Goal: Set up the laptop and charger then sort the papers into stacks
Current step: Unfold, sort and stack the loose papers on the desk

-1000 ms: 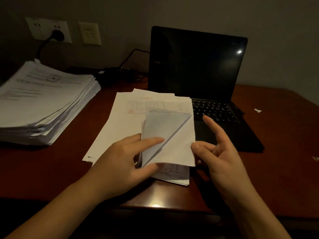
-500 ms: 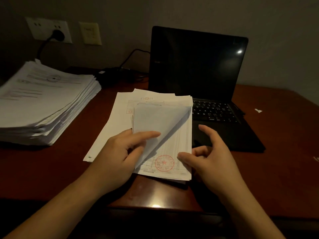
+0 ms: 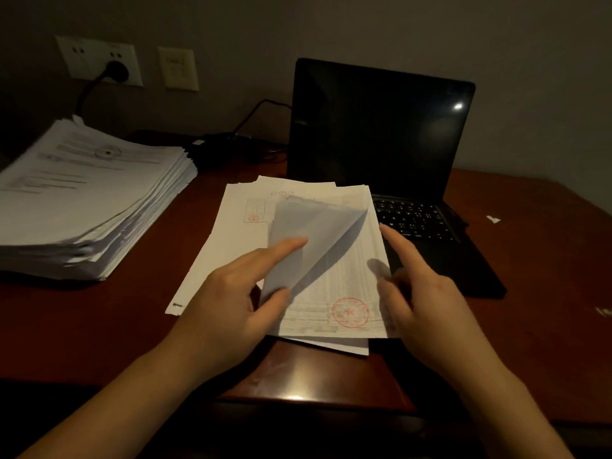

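A small pile of papers [image 3: 344, 283] lies on the desk in front of the open black laptop [image 3: 381, 134], whose screen is dark. My left hand [image 3: 231, 303] pinches the folded-back top sheets [image 3: 298, 240] between thumb and forefinger, baring a page with a red round stamp [image 3: 350, 312]. My right hand [image 3: 427, 296] hovers at the pile's right edge with fingers spread and slightly blurred; whether it touches the paper is unclear. A wider sheet [image 3: 228, 233] lies under the pile. The charger cable [image 3: 255, 111] runs behind the laptop; a black plug [image 3: 116, 70] sits in the wall socket.
A thick stack of printed papers [image 3: 86, 193] fills the left of the dark red wooden desk [image 3: 546, 293]. A dark charger brick [image 3: 212, 150] lies behind it. Small white scraps [image 3: 493, 219] lie at the right. The desk's front edge [image 3: 298, 397] is close to me.
My left hand turned the lifted sheets further back to the left, uncovering the stamped page. My right hand let go of the pile's lower right corner and rose beside its right edge.
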Demonstrator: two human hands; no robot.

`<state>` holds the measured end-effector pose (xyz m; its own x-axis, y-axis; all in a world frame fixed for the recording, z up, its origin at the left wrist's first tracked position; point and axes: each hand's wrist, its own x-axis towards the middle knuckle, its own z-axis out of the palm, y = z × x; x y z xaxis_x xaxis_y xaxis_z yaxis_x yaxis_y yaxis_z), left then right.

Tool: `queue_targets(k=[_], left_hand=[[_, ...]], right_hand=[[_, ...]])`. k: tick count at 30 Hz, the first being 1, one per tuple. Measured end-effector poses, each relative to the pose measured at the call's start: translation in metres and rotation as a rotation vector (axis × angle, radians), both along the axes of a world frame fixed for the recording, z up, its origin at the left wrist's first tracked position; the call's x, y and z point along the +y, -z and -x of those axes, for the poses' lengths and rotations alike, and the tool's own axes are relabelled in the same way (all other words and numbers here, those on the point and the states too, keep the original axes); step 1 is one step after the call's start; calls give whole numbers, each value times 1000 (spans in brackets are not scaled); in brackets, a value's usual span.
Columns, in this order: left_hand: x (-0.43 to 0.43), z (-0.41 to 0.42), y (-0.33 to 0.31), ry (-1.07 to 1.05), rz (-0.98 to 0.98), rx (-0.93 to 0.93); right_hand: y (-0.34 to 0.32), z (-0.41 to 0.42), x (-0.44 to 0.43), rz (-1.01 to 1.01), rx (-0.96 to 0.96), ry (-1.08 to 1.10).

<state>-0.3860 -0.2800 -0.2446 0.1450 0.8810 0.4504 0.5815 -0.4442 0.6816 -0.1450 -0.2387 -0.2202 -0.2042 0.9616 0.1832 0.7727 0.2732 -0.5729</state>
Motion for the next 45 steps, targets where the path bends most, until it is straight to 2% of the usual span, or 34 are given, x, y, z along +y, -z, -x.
queue_targets(k=[3, 6, 10, 14, 18, 21, 27, 30, 32, 33, 35, 37, 40, 45], left_hand=[[-3, -3, -4, -30, 36, -77], [-2, -1, -3, -55, 34, -204], [0, -1, -3, -92, 12, -112], [6, -3, 1, -52, 55, -9], [10, -4, 1, -30, 88, 165], [10, -6, -2, -38, 148, 180], [4, -14, -12, -42, 201, 369], [-4, -15, -15, -143, 194, 346], [-9, -11, -18, -279, 202, 273], [-12, -8, -20, -351, 247, 316], [-15, 2, -20, -445, 302, 332], [-21, 14, -19, -462, 257, 244], [-28, 28, -16, -472, 252, 82], [-16, 52, -9, -409, 231, 109]], right_hand=[[-2, -15, 7, 6, 257, 138], [-4, -34, 10, -22, 381, 266], [-15, -55, 6, 66, 546, 364], [-29, -58, 11, 291, 746, 238], [-53, -46, 14, 164, 828, 203], [-83, -33, 19, 24, 895, 149], [-145, 13, 31, 171, 1181, -269], [-153, 27, 33, 155, 1312, -394], [-149, 25, 35, 156, 1451, -365], [-144, 23, 38, 159, 1475, -292], [-126, 19, 40, 143, 1308, -52], [-96, 18, 38, 153, 977, 174], [-47, 19, 27, 220, 707, 229], [-7, 19, 13, 176, 276, 212]])
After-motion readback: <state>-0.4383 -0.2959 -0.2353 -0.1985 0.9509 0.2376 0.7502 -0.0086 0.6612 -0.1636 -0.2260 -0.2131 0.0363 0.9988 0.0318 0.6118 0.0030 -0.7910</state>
